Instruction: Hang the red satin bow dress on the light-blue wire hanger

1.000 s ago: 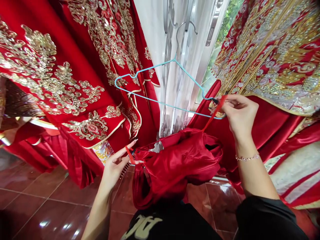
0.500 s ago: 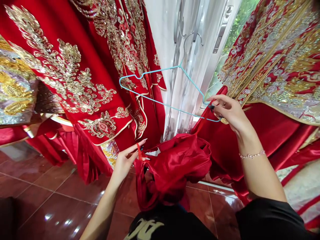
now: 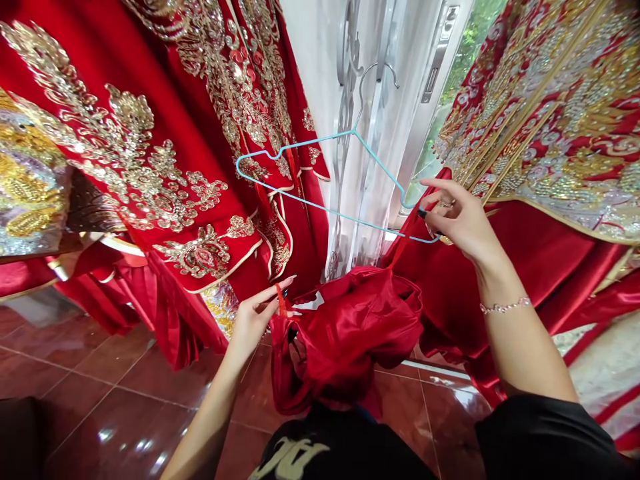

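A light blue clothes hanger (image 3: 320,138) with a bare metal hook is tilted in front of the white curtain. My right hand (image 3: 457,217) is closed at its right end, with finger and thumb pinching by the notch, where a thin red strap (image 3: 399,252) also comes up. That strap runs down to a bunched red satin garment (image 3: 355,327) hanging between my arms. My left hand (image 3: 257,317) pinches another red loop (image 3: 281,300) at the garment's left side, below and apart from the hanger's left end. A white tag-like patch (image 3: 313,303) shows at the garment's upper edge.
Red gowns with gold sequin embroidery (image 3: 200,193) hang close on the left. A beaded red and gold gown (image 3: 540,147) hangs on the right. White curtains (image 3: 320,60) and a door frame with a lock (image 3: 435,73) stand behind. Glossy red tiles (image 3: 120,413) cover the floor.
My right hand's forefinger has lifted slightly from the hanger's end, and the strap now shows higher beside it. My left hand still pinches its loop. The view has shifted slightly.
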A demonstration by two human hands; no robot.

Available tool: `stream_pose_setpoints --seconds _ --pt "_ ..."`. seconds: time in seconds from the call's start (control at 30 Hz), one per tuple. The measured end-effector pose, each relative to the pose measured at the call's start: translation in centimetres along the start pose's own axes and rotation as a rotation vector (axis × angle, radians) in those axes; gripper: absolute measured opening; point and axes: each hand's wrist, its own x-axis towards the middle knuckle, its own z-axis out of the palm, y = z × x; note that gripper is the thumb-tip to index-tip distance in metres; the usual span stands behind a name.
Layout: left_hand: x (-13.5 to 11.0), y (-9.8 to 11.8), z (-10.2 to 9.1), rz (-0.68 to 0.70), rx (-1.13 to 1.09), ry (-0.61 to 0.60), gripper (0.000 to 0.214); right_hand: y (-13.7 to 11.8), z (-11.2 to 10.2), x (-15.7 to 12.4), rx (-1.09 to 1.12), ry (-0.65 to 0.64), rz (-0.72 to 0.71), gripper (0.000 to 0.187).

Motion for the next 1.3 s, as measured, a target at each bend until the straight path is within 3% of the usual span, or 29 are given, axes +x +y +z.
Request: stream_pose_setpoints --seconds 0.37,0.5,0.57,0.8,1.03,1.3 --pt "-0.5 -0.5 -0.4 -0.028 0.003 0.021 0.053 -0.3 0.1 -0.1 0.091 -0.033 0.059 0.045" --pt "-0.5 -0.3 -0.4 -0.035 0.009 0.018 0.054 0.2 0.3 0.2 0.114 0.018 0.057 0.044" --pt "-0.4 -0.2 -0.5 -0.014 0.027 0.043 0.052 0.5 0.3 0.6 0.116 0.024 0.052 0.051" --pt "-0.3 -0.7 -0.9 -0.014 0.073 0.099 0.052 1.8 -0.6 2.1 0.120 -0.112 0.054 0.104" --pt "-0.3 -0.7 -0.8 0.004 0.086 0.052 0.047 2.1 -1.8 2.5 0.197 -0.248 0.127 0.107" --pt "-0.4 -0.8 -0.8 0.004 0.101 0.029 0.048 2.1 -1.6 2.9 0.269 -0.206 0.168 0.113"
